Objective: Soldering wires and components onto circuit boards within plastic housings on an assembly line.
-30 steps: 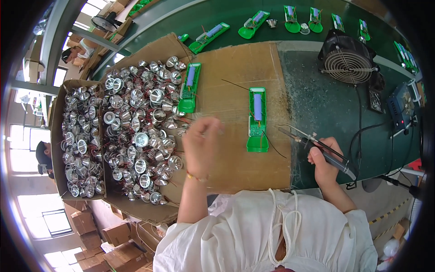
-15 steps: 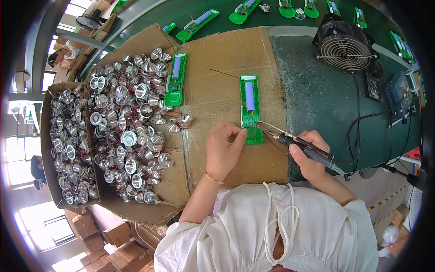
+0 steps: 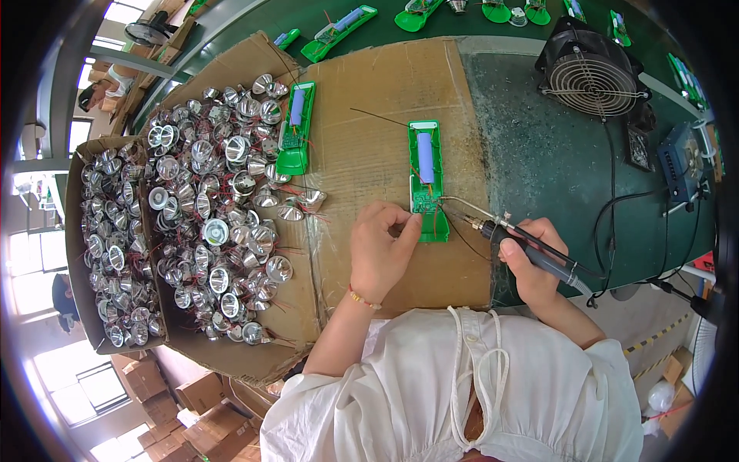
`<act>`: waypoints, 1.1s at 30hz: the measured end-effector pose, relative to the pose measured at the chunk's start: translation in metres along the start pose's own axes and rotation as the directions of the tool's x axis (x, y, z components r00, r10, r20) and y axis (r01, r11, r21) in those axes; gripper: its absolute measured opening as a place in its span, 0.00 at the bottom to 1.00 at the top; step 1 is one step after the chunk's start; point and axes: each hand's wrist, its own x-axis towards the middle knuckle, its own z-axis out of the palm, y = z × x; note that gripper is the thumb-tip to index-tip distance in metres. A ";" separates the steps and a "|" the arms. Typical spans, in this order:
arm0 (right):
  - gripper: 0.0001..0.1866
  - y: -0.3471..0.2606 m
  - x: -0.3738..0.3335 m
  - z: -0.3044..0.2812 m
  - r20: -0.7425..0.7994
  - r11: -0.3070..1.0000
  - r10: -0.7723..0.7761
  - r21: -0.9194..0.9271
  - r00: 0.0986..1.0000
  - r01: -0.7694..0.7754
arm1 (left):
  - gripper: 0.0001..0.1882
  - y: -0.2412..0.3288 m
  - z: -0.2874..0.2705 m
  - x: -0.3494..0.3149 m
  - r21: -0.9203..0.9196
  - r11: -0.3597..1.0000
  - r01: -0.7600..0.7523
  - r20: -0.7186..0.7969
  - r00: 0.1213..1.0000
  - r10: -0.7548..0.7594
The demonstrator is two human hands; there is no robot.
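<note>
Head view is showing the left hand [image 3: 379, 250] with its fingers [image 3: 400, 225] curled together, pinching at the near end of a green open casing [image 3: 426, 182] and steadying the small circuit board [image 3: 423, 202] inside it. Right hand [image 3: 531, 266] is gripping a soldering iron [image 3: 531, 250] like a pen, fingers wrapped tight, its bent tip reaching left toward that board. The casing is lying on a cardboard sheet [image 3: 369, 138] near the middle of the table [image 3: 554, 162], a blue cylindrical cell [image 3: 425, 157] sitting in its far half. By my judgement a wire joint on the board is being soldered; the following move is calling for a steady tip and a still casing. Left of it, shiny metal reflectors [image 3: 208, 215] are lying heaped, with another green casing [image 3: 296, 127] beside them.
</note>
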 end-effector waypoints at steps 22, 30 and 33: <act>0.08 0.005 0.008 0.012 0.044 0.994 0.112 -0.004 0.993 -0.112 | 0.09 -0.007 0.000 0.004 -0.062 0.997 0.055 0.040 0.998 -0.052; 0.07 0.000 0.008 0.001 -0.019 0.994 0.090 0.070 0.996 -0.089 | 0.10 -0.006 -0.001 0.005 -0.084 0.994 0.068 0.048 0.997 -0.064; 0.07 0.002 0.009 0.000 -0.025 0.988 0.107 0.113 0.994 -0.103 | 0.10 -0.006 -0.002 0.006 -0.073 0.993 0.088 0.060 0.995 -0.084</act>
